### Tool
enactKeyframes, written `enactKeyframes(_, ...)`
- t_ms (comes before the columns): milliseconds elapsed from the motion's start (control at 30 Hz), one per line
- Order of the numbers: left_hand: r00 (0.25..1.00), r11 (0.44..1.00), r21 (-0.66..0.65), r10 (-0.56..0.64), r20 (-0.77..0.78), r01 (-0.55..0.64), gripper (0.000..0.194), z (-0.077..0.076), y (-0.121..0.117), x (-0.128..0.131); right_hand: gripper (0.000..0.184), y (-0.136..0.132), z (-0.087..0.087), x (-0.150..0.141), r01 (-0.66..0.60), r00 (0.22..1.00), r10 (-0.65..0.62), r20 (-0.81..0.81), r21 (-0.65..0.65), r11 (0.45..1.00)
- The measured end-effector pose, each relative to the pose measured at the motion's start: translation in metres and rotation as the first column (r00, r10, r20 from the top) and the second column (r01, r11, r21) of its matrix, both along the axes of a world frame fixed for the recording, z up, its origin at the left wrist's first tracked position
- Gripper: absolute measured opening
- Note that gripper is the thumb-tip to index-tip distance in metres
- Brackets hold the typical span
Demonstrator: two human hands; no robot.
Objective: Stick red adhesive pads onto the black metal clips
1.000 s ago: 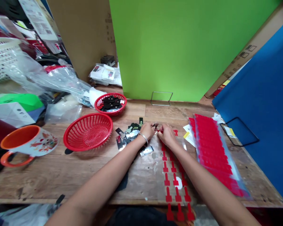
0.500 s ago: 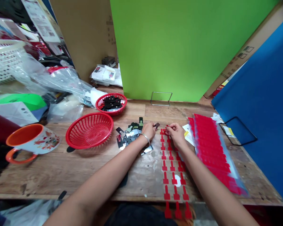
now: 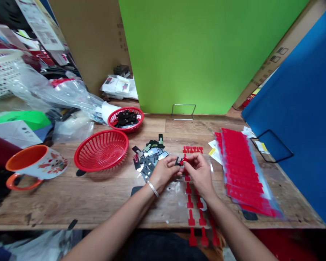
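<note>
Nearest, rows of red T-shaped pieces (image 3: pixel 191 218) run along the wooden table (image 3: pixel 105 206) and over its near edge, perhaps laid so to be within easy reach of the right hand (image 3: pixel 203 175). Above these rows, that hand is pinching a small red piece (image 3: pixel 184 160) between thumb and fingers. The left hand (image 3: pixel 162 174), with a bracelet (image 3: pixel 152 188) on its wrist, grips a small black piece (image 3: pixel 177 161) by the fingertips. The two pieces meet or nearly meet — I cannot tell if they touch. Such a light grip probably leaves their edges free.

Beside the left hand lies a loose pile of dark flat pieces (image 3: pixel 148 162), spread, it seems, for easy picking. To the right is an overlapping stack of red strips (image 3: pixel 240 163). On the left stand a mug (image 3: pixel 45 165) and a large red basket (image 3: pixel 97 154); behind them, a smaller red basket (image 3: pixel 142 121) keeps more black pieces together. Farthest, a green board (image 3: pixel 206 54) stands upright — like a screen.
</note>
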State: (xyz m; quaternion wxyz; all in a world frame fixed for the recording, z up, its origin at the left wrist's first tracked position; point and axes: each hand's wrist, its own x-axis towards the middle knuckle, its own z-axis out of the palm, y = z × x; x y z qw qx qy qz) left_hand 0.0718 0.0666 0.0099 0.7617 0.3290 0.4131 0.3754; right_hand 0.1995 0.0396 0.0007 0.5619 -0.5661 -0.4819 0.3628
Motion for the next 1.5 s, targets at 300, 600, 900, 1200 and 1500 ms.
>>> enactKeyframes(300, 0.993, 0.996, 0.073, 0.058, -0.103, -0.051, 0.03, -0.007, -0.006, -0.006, 0.027, -0.006, 0.004, -0.004, -0.018, 0.999, 0.02, 0.037, -0.039, 0.999)
enactKeyframes(600, 0.992, 0.991, 0.136, 0.037, -0.123, -0.021, 0.025, -0.009, -0.009, -0.009, 0.004, -0.004, 0.01, 0.002, -0.031, 0.992, 0.041, 0.123, -0.084, 0.996)
enactKeyframes(900, 0.992, 0.99, 0.137, -0.011, -0.129, 0.029, 0.026, -0.006, -0.011, -0.008, 0.009, -0.003, 0.009, -0.002, -0.09, 0.985, 0.055, -0.164, -0.214, 0.973)
enactKeyframes(1200, 0.994, 0.991, 0.123, -0.033, -0.107, 0.046, 0.028, -0.003, -0.013, -0.006, 0.01, -0.006, 0.013, -0.011, -0.027, 0.969, -0.027, -0.244, -0.214, 0.977)
enactKeyframes(1500, 0.996, 0.993, 0.109, -0.029, -0.082, 0.038, 0.028, -0.002, -0.013, -0.005, 0.008, -0.008, 0.007, -0.012, 0.005, 0.976, -0.044, -0.213, -0.177, 0.984)
